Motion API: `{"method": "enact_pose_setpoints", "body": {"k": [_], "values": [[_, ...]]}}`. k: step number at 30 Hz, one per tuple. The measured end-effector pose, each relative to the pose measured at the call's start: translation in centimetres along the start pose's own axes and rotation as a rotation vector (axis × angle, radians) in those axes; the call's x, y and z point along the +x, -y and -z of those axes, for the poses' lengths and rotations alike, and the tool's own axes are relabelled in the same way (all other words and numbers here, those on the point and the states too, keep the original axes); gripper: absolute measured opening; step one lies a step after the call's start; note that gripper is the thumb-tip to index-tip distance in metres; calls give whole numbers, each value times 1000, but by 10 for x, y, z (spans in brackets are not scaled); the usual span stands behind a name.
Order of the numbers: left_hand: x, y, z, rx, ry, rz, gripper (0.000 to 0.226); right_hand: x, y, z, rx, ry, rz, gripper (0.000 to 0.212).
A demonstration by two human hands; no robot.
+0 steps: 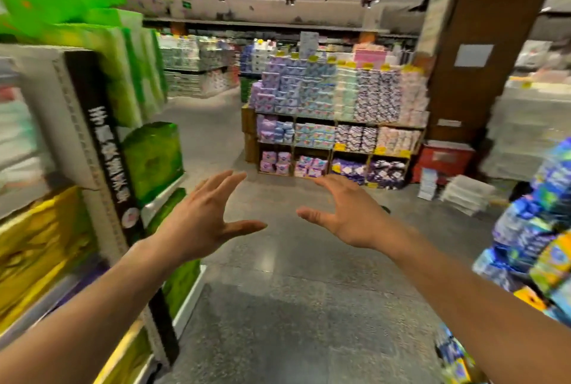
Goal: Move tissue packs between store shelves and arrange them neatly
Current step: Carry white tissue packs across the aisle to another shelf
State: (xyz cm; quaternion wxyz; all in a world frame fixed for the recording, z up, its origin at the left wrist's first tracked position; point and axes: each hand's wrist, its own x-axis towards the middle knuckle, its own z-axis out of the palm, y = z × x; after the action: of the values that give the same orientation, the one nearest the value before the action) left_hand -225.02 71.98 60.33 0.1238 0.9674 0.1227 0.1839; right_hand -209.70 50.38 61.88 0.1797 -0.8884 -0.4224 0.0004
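Observation:
My left hand (204, 216) and my right hand (343, 213) are both stretched out in front of me over the aisle floor, fingers spread, palms facing each other, holding nothing. Green tissue packs (151, 161) fill the shelf unit on my left, with yellow packs (40, 244) lower and nearer. Blue tissue packs (534, 223) are stacked at the right edge. Neither hand touches any pack. The picture is blurred.
A grey shelf upright with a black sign strip (105, 148) stands close on the left. Ahead across the grey floor (293, 291) is a wooden display (336, 124) full of purple, blue and pink packs. A brown pillar (482, 53), a red crate (445, 158) and white stacks (463, 195) are at right.

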Motion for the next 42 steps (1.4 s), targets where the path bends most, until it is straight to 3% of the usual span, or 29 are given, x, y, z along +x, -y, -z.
{"method": "enact_pose_setpoints", "body": {"k": [4, 14, 22, 31, 36, 42], "values": [[108, -1, -51, -44, 45, -144, 112, 50, -69, 3, -2, -29, -162, 95], [346, -53, -156, -132, 198, -485, 127, 130, -224, 32, 12, -178, -534, 89], [506, -163, -281, -155, 301, -680, 116, 171, -405, 47, 23, -222, -737, 118], [704, -270, -376, -161, 360, -636, 113, 263, -613, 125, 66, -230, -821, 96], [802, -299, -452, -198, 389, -627, 127, 325, -716, 128, 78, -185, -837, 92], [954, -335, -555, -196, 397, -658, 120, 424, -861, 131, 51, -207, -875, 93]]}}
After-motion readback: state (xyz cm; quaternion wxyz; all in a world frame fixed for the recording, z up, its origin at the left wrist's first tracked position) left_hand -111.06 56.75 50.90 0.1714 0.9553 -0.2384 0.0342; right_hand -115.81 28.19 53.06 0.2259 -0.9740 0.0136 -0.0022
